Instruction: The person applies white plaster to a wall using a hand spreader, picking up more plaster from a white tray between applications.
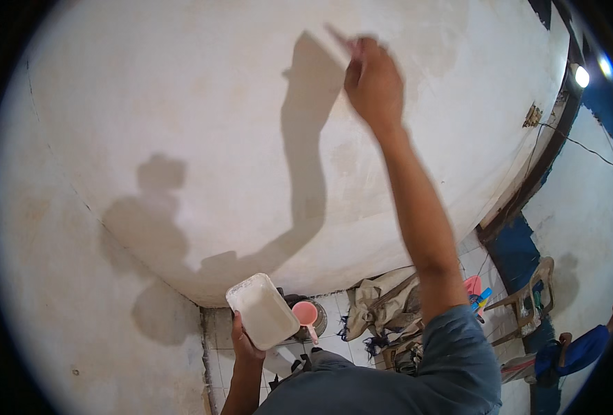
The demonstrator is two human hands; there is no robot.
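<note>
My left hand [247, 340], low at the left, grips the near-left edge of a shallow white tray [263, 315] with rounded corners. The tray tilts, its open side in view, and a pale coating lines it. My right arm reaches up to the whitish wall [237, 90]. There my right hand [377, 86] is closed on a thin pinkish tool [338, 34], whose tip points up and left. Motion blurs this tool, so its exact kind and whether it touches the wall cannot be made out. Shadows of my arm and head fall across the wall.
Below the tray, a pink dipper [305, 315] rests on a dark round container [320, 324]. Crumpled tan sacking [382, 308] lies on the tiled floor. At the right are a plastic chair [533, 297] and another person in blue [583, 351]. A cable [583, 146] hangs nearby.
</note>
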